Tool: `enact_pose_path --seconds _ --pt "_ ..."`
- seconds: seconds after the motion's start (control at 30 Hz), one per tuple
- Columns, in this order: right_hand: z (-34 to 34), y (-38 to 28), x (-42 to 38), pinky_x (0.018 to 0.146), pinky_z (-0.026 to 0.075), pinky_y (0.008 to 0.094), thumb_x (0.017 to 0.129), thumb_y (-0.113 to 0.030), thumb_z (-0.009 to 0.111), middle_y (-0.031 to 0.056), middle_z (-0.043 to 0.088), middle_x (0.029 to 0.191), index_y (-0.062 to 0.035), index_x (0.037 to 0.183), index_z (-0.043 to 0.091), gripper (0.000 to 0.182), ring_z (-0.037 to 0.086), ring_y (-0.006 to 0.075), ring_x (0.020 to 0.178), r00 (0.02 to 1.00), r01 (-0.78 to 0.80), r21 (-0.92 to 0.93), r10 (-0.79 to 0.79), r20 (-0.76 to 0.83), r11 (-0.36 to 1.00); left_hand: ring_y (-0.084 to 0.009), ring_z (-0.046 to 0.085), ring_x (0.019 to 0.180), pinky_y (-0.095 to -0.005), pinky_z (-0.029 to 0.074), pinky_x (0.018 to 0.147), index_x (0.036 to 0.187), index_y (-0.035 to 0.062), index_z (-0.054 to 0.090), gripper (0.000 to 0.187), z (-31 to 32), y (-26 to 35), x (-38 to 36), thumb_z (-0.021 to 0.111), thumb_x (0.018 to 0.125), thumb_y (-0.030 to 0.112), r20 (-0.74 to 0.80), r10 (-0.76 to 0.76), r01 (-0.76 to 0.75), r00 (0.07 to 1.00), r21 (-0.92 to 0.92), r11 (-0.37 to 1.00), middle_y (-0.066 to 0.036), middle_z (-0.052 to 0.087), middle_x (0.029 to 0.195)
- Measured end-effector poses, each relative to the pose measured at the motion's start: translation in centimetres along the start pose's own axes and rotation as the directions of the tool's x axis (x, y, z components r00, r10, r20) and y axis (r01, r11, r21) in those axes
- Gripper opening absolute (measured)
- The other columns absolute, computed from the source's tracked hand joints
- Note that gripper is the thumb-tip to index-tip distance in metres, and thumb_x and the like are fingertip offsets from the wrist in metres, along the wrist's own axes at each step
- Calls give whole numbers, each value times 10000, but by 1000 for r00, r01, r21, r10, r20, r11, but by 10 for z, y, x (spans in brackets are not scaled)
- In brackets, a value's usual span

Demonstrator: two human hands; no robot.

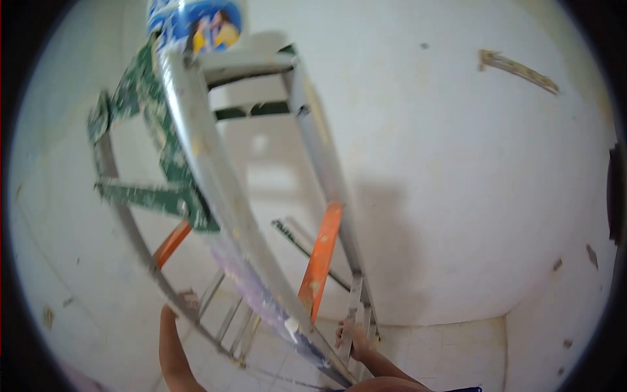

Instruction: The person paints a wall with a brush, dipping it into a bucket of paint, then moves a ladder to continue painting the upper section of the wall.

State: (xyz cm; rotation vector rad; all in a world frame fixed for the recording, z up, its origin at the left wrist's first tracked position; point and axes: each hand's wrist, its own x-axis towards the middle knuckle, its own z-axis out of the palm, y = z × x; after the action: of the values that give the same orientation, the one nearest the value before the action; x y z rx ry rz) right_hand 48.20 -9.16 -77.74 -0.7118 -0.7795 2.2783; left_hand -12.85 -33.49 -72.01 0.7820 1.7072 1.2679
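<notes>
A metal stepladder (pixel 196 130) with paint-splashed silver rails, green top parts and orange braces stands tilted in front of me. My left hand (pixel 187 302) is closed round its far-left rail, below the orange brace. On the other side, my right hand (pixel 353 338) grips a lower part of the ladder near the right-hand rail, with the fingers curled round the metal. A blue and white bucket (pixel 212 26) with a printed picture sits at the ladder's top, partly cut off by the view's upper edge.
Behind the ladder is a pale, patchy wall (pixel 444 150) with a broken brownish strip (pixel 519 70) at upper right. Light floor tiles (pixel 450 346) meet the wall low down. A dark object (pixel 615 196) lies along the right edge.
</notes>
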Motion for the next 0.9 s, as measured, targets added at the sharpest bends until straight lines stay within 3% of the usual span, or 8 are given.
enact_pose_path --seconds 0.03,0.07,0.1,0.13,0.27,0.4,0.73,0.9 --pt "4 -5 4 621 541 412 997 -411 631 113 633 860 -60 1088 610 363 635 230 656 998 56 18 -56 -8 998 -341 699 927 -438 577 871 1259 -37 577 347 -13 -11 21 468 1074 236 135 -52 15 990 256 967 -185 689 1028" --pt "8 -8 7 562 523 398 972 -330 679 92 609 785 -57 1037 610 289 606 217 584 997 3 17 -1 -77 1000 -403 702 1006 -470 578 906 1271 -106 550 430 47 46 -5 494 1062 266 43 -415 414 909 -206 887 -276 694 1108" --pt "12 -8 9 503 504 383 947 -250 726 72 586 709 -54 985 610 230 577 204 511 988 -61 23 64 -140 998 -414 702 1026 -490 587 895 1275 -138 536 482 33 13 18 517 1050 288 297 -322 413 899 -326 851 -307 689 1136" --pt "12 -7 8 503 504 383 947 -250 726 72 586 709 -54 985 610 230 577 204 511 990 -30 31 34 -139 999 -404 705 1003 -496 587 900 1225 -121 573 463 40 9 16 506 1054 304 221 -174 195 960 -79 978 -300 695 1104" --pt "27 -15 6 459 482 358 891 -180 781 59 574 628 -28 859 612 230 562 183 470 970 4 -179 -48 -237 984 -308 689 791 -444 591 748 1004 -50 607 307 36 5 35 667 997 251 239 -447 472 862 -59 880 -163 678 873" --pt "42 -26 -12 456 474 330 851 -144 801 74 614 620 -10 771 647 219 588 162 493 954 24 -518 -174 -243 855 -242 606 660 -403 524 597 919 3 557 222 55 18 29 737 938 131 194 -466 475 863 2 880 -90 600 775" --pt "27 -7 3 518 453 316 787 -214 819 50 636 633 -10 720 685 254 579 140 532 867 4 -648 -325 -377 761 -186 520 562 -378 466 530 915 16 498 192 63 18 31 687 906 49 143 -361 353 922 79 932 -60 519 702" --pt "-7 25 22 550 451 315 809 -247 791 57 665 683 20 769 708 282 594 143 581 870 215 -700 -459 -179 681 -183 553 567 -376 490 532 902 -7 530 161 57 18 36 676 899 60 123 -261 229 958 226 947 -60 534 690"
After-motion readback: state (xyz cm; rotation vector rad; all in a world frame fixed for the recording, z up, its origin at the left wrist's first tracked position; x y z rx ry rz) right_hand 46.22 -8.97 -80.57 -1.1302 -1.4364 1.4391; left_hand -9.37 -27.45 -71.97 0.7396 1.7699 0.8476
